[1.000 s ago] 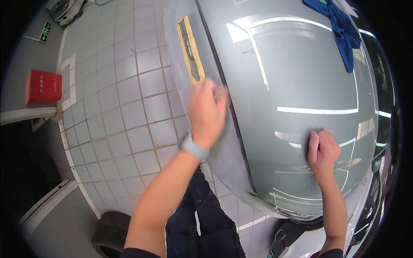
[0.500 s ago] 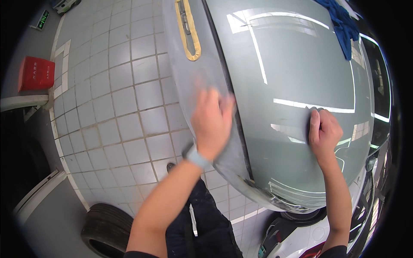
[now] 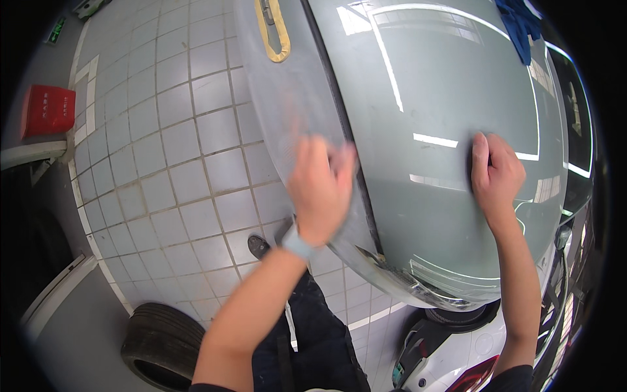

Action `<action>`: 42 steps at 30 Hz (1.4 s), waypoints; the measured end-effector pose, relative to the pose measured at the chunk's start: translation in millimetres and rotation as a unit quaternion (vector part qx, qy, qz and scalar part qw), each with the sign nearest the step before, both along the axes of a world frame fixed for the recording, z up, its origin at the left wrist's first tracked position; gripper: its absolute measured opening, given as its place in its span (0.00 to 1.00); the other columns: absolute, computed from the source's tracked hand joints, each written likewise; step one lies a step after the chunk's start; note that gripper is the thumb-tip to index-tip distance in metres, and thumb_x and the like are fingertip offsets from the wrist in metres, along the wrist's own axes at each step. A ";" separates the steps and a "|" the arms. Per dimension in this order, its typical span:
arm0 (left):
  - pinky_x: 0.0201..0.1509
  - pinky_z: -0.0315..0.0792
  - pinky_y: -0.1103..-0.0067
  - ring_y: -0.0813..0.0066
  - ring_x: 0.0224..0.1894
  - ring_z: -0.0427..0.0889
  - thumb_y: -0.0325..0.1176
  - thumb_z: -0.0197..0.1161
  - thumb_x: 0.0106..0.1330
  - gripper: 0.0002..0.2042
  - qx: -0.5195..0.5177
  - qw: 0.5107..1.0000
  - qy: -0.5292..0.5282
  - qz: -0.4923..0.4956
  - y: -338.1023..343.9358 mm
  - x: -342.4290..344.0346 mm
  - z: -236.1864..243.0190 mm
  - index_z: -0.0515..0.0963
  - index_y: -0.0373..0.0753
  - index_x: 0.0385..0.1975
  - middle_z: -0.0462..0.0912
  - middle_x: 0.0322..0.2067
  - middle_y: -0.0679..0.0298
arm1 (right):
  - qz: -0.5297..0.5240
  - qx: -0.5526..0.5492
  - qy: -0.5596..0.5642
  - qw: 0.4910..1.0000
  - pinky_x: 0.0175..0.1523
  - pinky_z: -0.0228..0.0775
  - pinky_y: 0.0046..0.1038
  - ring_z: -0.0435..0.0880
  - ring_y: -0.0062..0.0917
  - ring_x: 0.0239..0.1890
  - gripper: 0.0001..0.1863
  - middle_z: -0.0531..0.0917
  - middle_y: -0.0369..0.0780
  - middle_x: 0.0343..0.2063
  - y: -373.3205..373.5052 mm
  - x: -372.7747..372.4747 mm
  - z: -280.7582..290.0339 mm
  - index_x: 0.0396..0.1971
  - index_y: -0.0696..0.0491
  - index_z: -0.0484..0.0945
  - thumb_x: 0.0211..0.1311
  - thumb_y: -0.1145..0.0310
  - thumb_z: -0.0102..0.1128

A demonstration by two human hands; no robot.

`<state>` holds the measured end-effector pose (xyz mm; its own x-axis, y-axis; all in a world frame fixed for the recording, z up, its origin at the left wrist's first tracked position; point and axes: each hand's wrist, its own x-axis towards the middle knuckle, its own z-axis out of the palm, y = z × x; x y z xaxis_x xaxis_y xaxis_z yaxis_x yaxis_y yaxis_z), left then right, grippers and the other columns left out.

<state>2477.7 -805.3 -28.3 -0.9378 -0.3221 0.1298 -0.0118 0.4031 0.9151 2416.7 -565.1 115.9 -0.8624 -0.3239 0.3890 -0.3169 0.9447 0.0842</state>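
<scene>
A: Start with the head view. Where does the dull grey panel (image 3: 300, 81) sit, and how does it run?

B: In the upper middle, on the left flank of the glossy grey-green panel (image 3: 437, 85), with a dark seam (image 3: 328, 72) between them. Its long axis slants steeply from the top edge, down and rightward, and its lower end points to a clear lamp (image 3: 418, 281)

A: And the yellow tape loop (image 3: 281, 29)?

B: It's on the dull panel near the top, a long narrow loop lying roughly along that same axis. Its rounded end points down toward the person

A: The left hand (image 3: 320, 189)?

B: Over the dull panel, close to the seam, knuckles toward the tape. A pale watch (image 3: 299, 243) is on that wrist. The fingers are bent but blurred, so I can't tell how far they're spread or whether they hold anything

A: The right hand (image 3: 496, 173)?

B: Over the glossy panel, thumb side inward, its forearm rising from below. The fingers are curled under, and I can't tell if they have hold of something

A: What else is around?

B: A blue cloth (image 3: 519, 29) at the top right, a red box (image 3: 49, 111) at the far left and a black tyre (image 3: 163, 346) lower left, beside the tiled floor (image 3: 176, 189)
</scene>
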 end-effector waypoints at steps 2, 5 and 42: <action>0.27 0.68 0.61 0.50 0.25 0.76 0.37 0.73 0.68 0.16 0.045 0.996 -0.055 -0.048 14.1 47.8 5.6 0.71 0.39 0.30 0.74 0.29 0.57 | -0.003 -0.004 0.000 1.000 0.24 0.57 0.33 0.65 0.31 0.18 0.21 0.66 0.39 0.16 0.8 0.1 -0.2 0.19 0.54 0.69 0.73 0.64 0.63; 0.24 0.67 0.63 0.53 0.23 0.76 0.37 0.75 0.67 0.16 0.107 0.994 0.014 -0.030 23.8 67.3 6.3 0.72 0.39 0.29 0.74 0.28 0.58 | -0.015 0.001 0.000 1.000 0.24 0.58 0.34 0.67 0.31 0.18 0.21 0.67 0.39 0.16 1.7 0.2 -1.3 0.19 0.53 0.70 0.73 0.63 0.64; 0.28 0.69 0.66 0.54 0.23 0.73 0.29 0.76 0.64 0.16 0.082 0.994 -0.073 0.021 46.6 97.9 8.5 0.71 0.36 0.29 0.73 0.25 0.55 | -0.027 0.002 0.000 1.000 0.23 0.59 0.33 0.67 0.30 0.16 0.23 0.69 0.38 0.14 3.2 -0.4 -4.4 0.18 0.52 0.73 0.73 0.59 0.64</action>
